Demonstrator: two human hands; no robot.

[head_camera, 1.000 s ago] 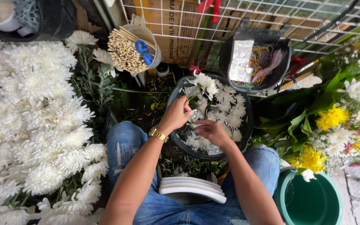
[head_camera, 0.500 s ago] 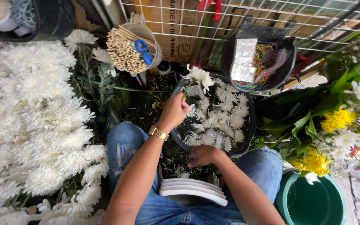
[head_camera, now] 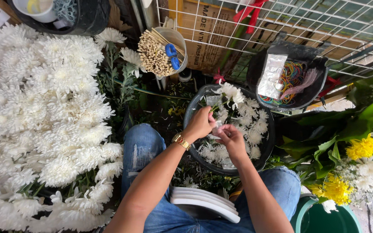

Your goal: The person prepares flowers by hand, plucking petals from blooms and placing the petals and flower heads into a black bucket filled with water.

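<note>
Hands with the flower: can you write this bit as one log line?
left hand: holds white flower stem | right hand: at stem, fingers bent | under: black basin of white blooms

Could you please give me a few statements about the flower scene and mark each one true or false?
1. The left hand holds a white flower by its stem over the dark basin. True.
2. The basin is filled with yellow flowers. False: it holds white flower heads.
3. A gold wristwatch is on the left wrist. True.
4. The right hand rests on the green bucket. False: it is over the basin, close to the left hand.
5. The cup of wooden sticks lies on the person's lap. False: it stands beyond the knees, by the wire rack.
</note>
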